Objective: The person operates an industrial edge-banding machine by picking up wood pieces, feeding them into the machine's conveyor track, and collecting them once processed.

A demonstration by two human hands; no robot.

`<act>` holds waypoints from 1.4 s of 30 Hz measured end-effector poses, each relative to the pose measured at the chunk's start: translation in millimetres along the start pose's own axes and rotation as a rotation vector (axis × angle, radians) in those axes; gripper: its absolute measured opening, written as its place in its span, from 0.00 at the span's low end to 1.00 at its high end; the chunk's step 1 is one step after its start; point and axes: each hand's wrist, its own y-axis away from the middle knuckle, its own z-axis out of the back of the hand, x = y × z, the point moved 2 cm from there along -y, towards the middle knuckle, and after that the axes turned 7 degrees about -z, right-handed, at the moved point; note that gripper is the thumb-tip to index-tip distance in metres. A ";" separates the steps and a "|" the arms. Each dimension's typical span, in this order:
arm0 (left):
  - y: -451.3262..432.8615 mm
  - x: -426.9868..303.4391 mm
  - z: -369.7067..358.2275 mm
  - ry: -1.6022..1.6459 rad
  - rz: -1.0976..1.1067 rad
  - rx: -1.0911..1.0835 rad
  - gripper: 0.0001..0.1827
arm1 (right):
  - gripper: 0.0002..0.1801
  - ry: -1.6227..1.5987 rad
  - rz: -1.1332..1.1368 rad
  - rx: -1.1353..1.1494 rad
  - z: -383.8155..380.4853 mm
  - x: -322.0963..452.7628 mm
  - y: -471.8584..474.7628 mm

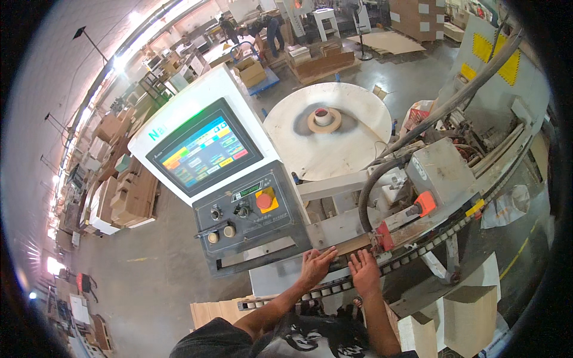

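Note:
My left hand [316,266] lies with its fingers stretched over a narrow wood-coloured board [354,245] on the infeed of an edge banding machine. To its right, my right hand [365,274] rests at the board's near side, fingers extended and slightly spread. Neither hand visibly wraps around the board, and part of it is hidden by my fingers. Just beyond my right fingertips is a red guard [384,236]. A roller track [329,291] runs under my wrists. The control console [255,210], with a lit touchscreen [205,147], stands beyond my left hand.
A red emergency stop button [264,201] sits on the console. Behind it is a large white round reel table [331,147]. A thick hose [368,197] arches down near the guard. Stacked boards [470,313] stand at lower right. Two people [271,33] bend over far off.

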 end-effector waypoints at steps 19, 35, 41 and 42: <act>-35.1 -26.6 -13.0 0.232 0.107 -0.046 0.11 | 0.62 2.129 0.140 -1.042 142.8 156.2 367.5; -11.0 -155.9 -3.1 0.474 -0.137 -0.222 0.08 | 0.38 1.963 0.142 -1.140 257.0 133.5 421.9; -21.9 -264.7 5.6 0.563 -0.720 -0.073 0.29 | 0.37 2.071 0.257 -1.160 176.2 153.3 416.9; -20.9 -286.7 14.6 0.590 -0.870 -0.067 0.36 | 0.37 2.095 0.218 -1.161 150.0 153.8 411.6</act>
